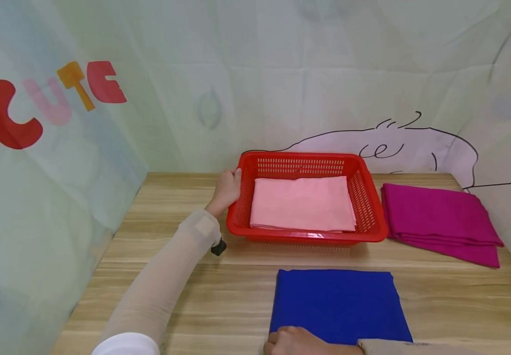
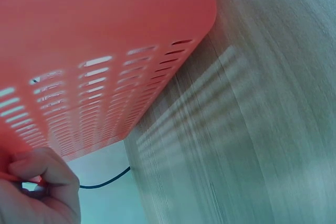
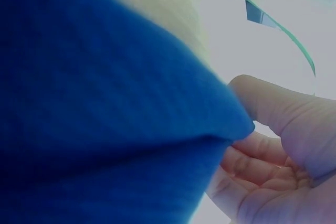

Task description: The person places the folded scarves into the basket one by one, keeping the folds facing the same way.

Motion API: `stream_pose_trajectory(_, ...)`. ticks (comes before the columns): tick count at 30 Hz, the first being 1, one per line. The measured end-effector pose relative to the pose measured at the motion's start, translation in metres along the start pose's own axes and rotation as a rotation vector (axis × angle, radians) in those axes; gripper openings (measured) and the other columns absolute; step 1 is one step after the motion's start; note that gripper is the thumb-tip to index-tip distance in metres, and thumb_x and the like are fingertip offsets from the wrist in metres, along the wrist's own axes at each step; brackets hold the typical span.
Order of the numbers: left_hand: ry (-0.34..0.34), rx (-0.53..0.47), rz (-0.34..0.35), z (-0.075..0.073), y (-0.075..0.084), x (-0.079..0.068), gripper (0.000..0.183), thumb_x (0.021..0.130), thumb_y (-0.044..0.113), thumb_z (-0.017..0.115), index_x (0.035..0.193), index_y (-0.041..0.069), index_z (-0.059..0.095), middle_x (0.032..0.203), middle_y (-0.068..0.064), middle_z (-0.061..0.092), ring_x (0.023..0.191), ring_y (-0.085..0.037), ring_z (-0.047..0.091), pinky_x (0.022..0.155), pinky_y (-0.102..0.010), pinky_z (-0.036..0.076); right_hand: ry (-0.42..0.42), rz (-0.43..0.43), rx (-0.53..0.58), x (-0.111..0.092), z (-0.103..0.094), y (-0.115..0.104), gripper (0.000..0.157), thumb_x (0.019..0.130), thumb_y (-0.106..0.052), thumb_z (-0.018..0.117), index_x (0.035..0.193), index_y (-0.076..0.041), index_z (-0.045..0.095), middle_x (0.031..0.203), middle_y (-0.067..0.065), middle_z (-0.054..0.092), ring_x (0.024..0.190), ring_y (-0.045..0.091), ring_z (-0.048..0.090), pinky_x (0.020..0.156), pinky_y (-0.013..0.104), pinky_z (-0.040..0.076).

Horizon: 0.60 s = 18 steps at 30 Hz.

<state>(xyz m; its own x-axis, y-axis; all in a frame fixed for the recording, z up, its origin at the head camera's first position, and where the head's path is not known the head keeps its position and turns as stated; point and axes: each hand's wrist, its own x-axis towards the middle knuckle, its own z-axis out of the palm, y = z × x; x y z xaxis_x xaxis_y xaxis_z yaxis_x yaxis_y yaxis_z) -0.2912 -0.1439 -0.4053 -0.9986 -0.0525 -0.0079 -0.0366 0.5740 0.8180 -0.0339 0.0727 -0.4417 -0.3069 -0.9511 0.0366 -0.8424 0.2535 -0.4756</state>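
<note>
In the head view my left hand [image 1: 227,190] grips the left rim of a red plastic basket [image 1: 306,236]; its curled fingers also show in the left wrist view. A folded pink cloth [image 1: 302,203] lies flat inside the basket. Nearer to me, a folded blue cloth [image 1: 337,303] lies on the table. My right hand [image 1: 297,341] is at its near left corner. The right wrist view shows the thumb and fingers of that hand pinching a corner of the blue cloth [image 3: 131,93].
A folded magenta cloth [image 1: 442,219] lies to the right of the basket. The wooden table [image 1: 158,217] ends at a printed fabric backdrop [image 1: 255,88], which stands behind it and at both sides.
</note>
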Motion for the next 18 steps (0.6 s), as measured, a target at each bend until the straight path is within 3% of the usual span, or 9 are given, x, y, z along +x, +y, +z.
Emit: stream_pose_trajectory(18, -0.012, -0.009, -0.023, -0.0002, 0.0015, -0.0013, 0.036, 0.110, 0.030, 0.037, 0.118, -0.003, 0.050, 0.092, -0.018, 0.058, 0.071, -0.026, 0.064, 0.063, -0.034, 0.059, 0.019, -0.029, 0.019, 0.0015, 0.0017, -0.0008, 0.024, 0.097, -0.032, 0.063, 0.085, -0.014, 0.074, 0.075, -0.011, 0.063, 0.068, -0.012, 0.049, 0.058, 0.004, 0.041)
